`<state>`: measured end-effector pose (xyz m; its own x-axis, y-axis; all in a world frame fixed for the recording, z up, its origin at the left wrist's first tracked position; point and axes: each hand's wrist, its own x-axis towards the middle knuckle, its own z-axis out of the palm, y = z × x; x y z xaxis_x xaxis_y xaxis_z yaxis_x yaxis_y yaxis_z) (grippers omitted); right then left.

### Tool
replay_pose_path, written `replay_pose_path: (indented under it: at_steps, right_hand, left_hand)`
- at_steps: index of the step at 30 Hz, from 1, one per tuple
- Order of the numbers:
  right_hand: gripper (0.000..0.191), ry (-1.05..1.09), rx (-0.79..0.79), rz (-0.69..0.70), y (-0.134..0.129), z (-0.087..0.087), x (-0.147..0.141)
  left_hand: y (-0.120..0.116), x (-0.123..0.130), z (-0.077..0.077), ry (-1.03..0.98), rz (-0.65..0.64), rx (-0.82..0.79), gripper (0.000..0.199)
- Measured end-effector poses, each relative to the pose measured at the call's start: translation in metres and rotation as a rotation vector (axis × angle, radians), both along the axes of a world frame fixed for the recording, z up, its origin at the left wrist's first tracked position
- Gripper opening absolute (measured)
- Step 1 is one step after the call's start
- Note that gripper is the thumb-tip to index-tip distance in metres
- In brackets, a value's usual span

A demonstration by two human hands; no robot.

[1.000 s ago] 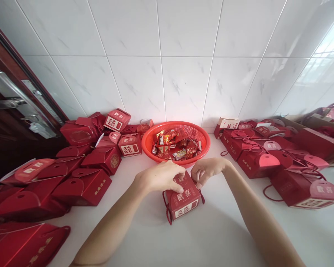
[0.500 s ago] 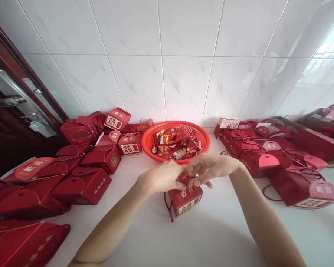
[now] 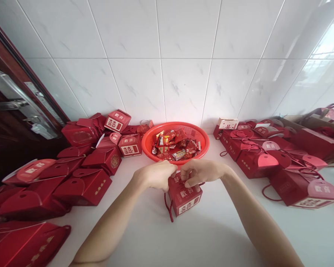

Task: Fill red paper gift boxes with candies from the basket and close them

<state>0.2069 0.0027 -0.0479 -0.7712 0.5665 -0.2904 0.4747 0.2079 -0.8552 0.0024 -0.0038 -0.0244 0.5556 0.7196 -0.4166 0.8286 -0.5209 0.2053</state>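
Observation:
A small red gift box (image 3: 187, 202) with gold and white lettering stands closed on the white counter in front of me. A red cord (image 3: 169, 209) hangs down its left side. Over the box's top left edge, my left hand (image 3: 158, 175) is closed, its fingertips turned away so that what they hold is hidden. My right hand (image 3: 204, 172) is curled above the lid, thumb and fingers pinched together at the cord by the lid's top. Just behind both hands is a red plastic basket (image 3: 204, 148) holding several wrapped candies (image 3: 179, 154).
Several red gift boxes (image 3: 83, 187) crowd the left side of the counter. More boxes with cord handles (image 3: 256, 163) stand at the right, beside an open carton (image 3: 317, 142). White wall tiles (image 3: 186, 85) rise behind, and a dark door with a metal handle (image 3: 13, 102) is at far left.
My left hand has drawn slightly left, away from the lid's middle, and its fingers have closed up. My right hand's fingers have curled in over the lid. The box stays in place.

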Motion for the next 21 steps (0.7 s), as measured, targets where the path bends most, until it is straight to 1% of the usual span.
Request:
replay_pose_path:
  at_steps: [2,6,10,13,17,21]
  right_hand:
    - [0.012,0.001,0.01,-0.008,0.0,0.001,0.001]
    - [0.015,0.014,0.057,-0.022,-0.001,0.006,0.012]
    - [0.02,-0.004,0.099,-0.021,-0.001,0.009,0.021]
    - [0.018,-0.006,0.082,-0.013,-0.001,0.009,0.021]
    - [0.012,-0.015,0.082,-0.044,-0.002,0.01,0.02]
    - [0.008,-0.046,0.078,-0.074,-0.002,0.011,0.023]
  left_hand:
    - [-0.001,0.004,-0.002,-0.006,0.012,-0.003,0.029]
    - [-0.004,0.013,-0.005,-0.058,0.04,0.073,0.026]
    - [-0.006,0.02,-0.008,-0.107,0.042,0.144,0.032]
    - [-0.007,0.021,-0.01,-0.149,0.024,0.104,0.034]
    - [-0.007,0.021,-0.014,-0.204,0.019,0.058,0.039]
    - [-0.012,0.028,-0.019,-0.235,0.002,0.031,0.043]
